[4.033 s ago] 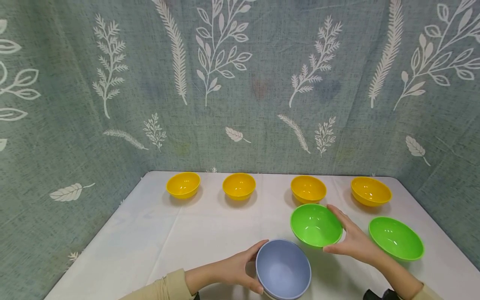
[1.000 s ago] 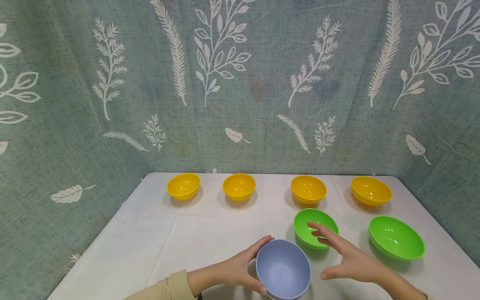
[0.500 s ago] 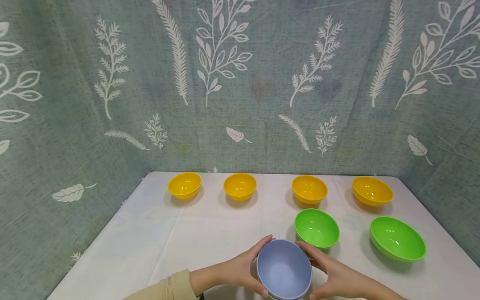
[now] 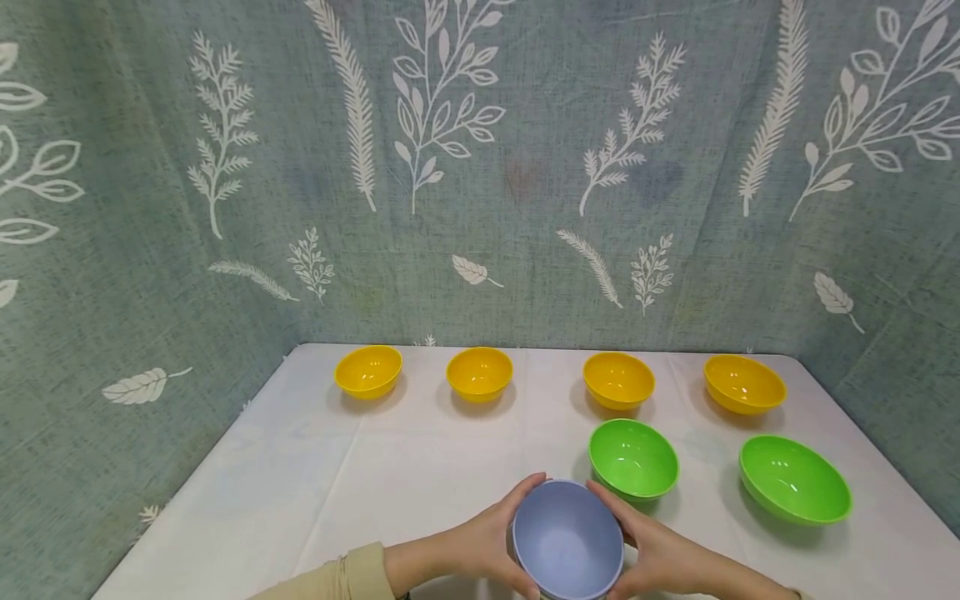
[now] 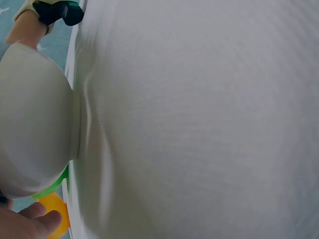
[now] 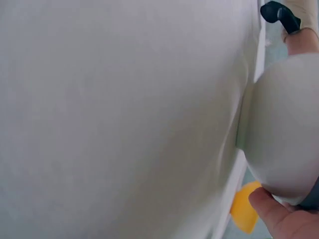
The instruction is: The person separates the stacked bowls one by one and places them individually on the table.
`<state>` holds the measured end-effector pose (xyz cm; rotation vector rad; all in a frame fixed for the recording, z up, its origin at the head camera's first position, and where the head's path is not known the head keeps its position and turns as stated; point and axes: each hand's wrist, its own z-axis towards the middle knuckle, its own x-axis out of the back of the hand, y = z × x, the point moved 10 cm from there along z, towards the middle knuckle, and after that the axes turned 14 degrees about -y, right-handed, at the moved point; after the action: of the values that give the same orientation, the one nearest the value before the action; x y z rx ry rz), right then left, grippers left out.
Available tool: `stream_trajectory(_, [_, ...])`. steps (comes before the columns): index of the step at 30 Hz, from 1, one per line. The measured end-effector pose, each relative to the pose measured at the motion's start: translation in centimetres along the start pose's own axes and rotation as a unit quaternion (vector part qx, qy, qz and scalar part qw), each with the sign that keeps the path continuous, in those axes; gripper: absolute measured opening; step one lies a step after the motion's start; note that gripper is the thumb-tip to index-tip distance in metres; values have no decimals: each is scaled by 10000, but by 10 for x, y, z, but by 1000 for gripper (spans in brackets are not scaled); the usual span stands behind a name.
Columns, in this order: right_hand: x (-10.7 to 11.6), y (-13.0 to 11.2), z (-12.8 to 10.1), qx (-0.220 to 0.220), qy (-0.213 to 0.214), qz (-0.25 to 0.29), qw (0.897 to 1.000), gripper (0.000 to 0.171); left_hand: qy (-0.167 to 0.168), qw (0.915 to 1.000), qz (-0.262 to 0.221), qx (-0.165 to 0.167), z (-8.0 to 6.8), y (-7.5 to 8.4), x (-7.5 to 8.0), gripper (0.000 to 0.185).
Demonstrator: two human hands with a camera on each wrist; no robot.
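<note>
A pale blue bowl sits at the near edge of the white table, and it seems to rest in another bowl of the same kind. My left hand grips its left side, fingers over the far rim and thumb at the near rim. My right hand grips its right side the same way. In the left wrist view the bowl's pale outer wall fills the left edge, with a fingertip below it. The right wrist view shows that wall and my thumb.
Two green bowls stand to the right of the blue one. Several yellow bowls line the back of the table, from the leftmost to the rightmost. A leaf-print curtain closes in the back and sides.
My right hand let go of the near green bowl, which now stands in front of the third yellow bowl. The hand moved left and took the blue bowl's right side. The left hand stayed.
</note>
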<state>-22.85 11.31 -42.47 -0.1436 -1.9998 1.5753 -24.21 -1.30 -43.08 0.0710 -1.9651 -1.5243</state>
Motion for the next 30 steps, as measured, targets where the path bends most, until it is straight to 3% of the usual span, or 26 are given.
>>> stream_trajectory(10, [1, -3, 1, 56, 115, -280, 9995, 110, 365, 9989, 255, 132, -3, 1, 4, 110])
stream_trajectory(18, [1, 0, 3, -96, 58, -25, 9999, 112, 460, 9981, 378, 140, -4, 2, 7, 105])
stream_trajectory(25, [3, -1, -1, 160, 80, 77, 9998, 111, 683, 9962, -94, -532, -11, 15, 22, 84])
stream_trajectory(27, [3, -2, -2, 309, 72, 169, 9994, 109, 577, 9960, -43, -684, -11, 19, 23, 83])
stream_trajectory(30, [1, -5, -1, 397, 16, 139, 9991, 107, 313, 9975, 137, -614, -9, 21, 19, 91])
